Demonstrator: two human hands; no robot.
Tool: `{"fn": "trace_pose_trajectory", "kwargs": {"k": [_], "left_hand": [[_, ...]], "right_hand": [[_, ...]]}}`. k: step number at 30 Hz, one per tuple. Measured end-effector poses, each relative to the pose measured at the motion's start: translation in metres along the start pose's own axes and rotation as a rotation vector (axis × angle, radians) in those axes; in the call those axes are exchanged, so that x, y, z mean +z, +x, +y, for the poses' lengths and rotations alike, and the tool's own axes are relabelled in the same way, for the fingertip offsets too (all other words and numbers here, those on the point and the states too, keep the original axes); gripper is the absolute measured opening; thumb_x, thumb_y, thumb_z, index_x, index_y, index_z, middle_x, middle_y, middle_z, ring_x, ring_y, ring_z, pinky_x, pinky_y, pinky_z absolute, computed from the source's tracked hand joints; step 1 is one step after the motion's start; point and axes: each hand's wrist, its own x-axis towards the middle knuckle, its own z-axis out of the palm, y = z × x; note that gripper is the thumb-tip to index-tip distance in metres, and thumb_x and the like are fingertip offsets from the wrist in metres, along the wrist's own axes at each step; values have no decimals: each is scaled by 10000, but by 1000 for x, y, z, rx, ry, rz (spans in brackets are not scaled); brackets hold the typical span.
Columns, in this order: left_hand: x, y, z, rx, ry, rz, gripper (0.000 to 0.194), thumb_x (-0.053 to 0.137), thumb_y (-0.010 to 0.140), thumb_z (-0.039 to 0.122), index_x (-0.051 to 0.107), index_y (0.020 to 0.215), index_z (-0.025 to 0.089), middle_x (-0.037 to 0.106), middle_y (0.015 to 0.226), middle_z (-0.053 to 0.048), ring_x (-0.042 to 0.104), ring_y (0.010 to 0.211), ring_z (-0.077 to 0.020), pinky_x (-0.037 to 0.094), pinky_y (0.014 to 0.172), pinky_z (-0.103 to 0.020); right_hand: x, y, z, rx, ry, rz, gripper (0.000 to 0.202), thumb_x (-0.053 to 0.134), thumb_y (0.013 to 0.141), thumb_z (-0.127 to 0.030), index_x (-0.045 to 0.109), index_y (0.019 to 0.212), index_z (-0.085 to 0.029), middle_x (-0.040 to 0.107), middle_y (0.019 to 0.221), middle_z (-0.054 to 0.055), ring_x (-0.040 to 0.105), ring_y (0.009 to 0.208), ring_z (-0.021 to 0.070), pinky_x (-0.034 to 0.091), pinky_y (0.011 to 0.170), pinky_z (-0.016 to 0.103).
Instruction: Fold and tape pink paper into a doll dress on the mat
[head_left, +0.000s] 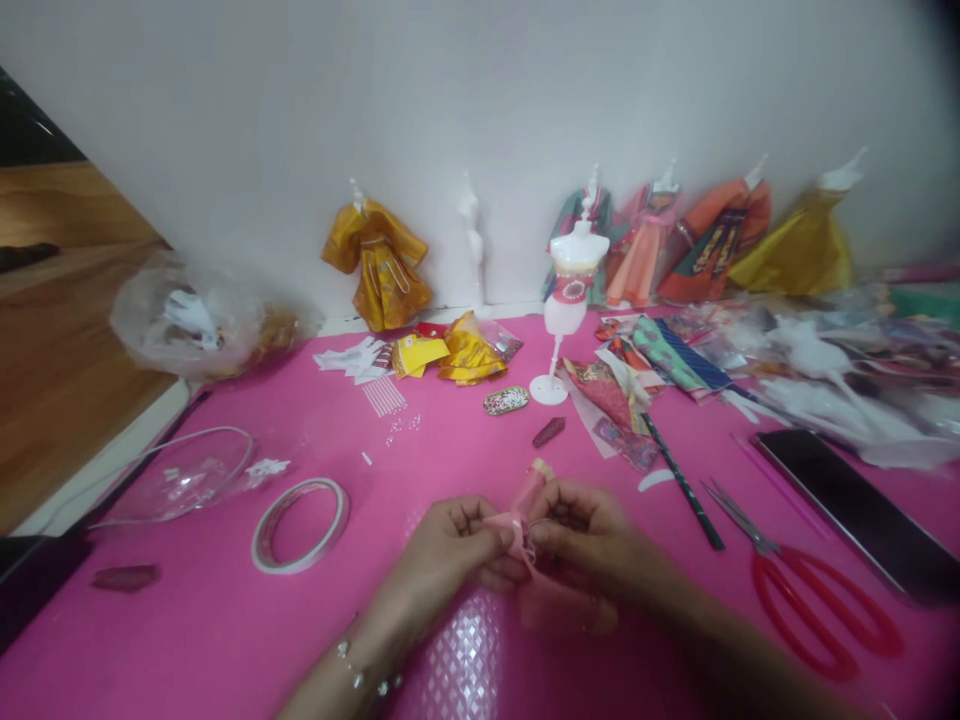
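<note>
Low over the pink table, my left hand [469, 545] and my right hand [581, 530] meet on a small piece of pink fabric [559, 605]. Both are closed, thumbs and fingers pinching the cloth where it is gathered. One end of the fabric sticks up between the hands, and a wider part hangs below them. A small pale detail shows at the gathered spot, too blurred to name. Behind the hands stands a white mini dress form [580, 245] with a pink band round its waist. A dark red crystal-shaped piece [549, 432] lies between the form and my hands.
Red-handled scissors [814, 600], a dark pencil [684, 485] and a phone [862, 510] lie to the right. On the left are a tape roll [300, 527] and a plastic bag [187, 315]. Doll dresses [379, 260] stand along the wall. Fabric pieces [607, 395] and plastic packets [817, 360] spread at right.
</note>
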Motion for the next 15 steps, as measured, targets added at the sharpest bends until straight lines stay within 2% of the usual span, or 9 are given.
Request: {"fn": "trace_pose_trajectory", "kwargs": {"k": [5, 10, 15], "left_hand": [[0, 4, -5, -1, -14, 3, 193, 744, 736, 232, 580, 681, 146, 737, 579, -47, 660, 508, -114, 512, 542, -206], [0, 9, -12, 2, -28, 16, 201, 742, 695, 224, 559, 643, 159, 733, 559, -52, 673, 509, -134, 510, 537, -222], [1, 10, -12, 5, -48, 27, 180, 740, 680, 203, 569, 645, 160, 733, 556, -50, 663, 498, -124, 506, 532, -217]], "right_hand": [[5, -1, -3, 42, 11, 55, 221, 765, 724, -282, 575, 695, -172, 602, 587, -31, 528, 525, 98, 388, 495, 208], [5, -2, -1, 29, -26, 63, 186, 715, 768, -274, 571, 695, -184, 555, 517, -65, 474, 437, 75, 347, 435, 192], [2, -2, -2, 4, -84, 48, 133, 680, 775, -196, 581, 687, -182, 583, 572, -53, 514, 493, 78, 375, 466, 187]]}}
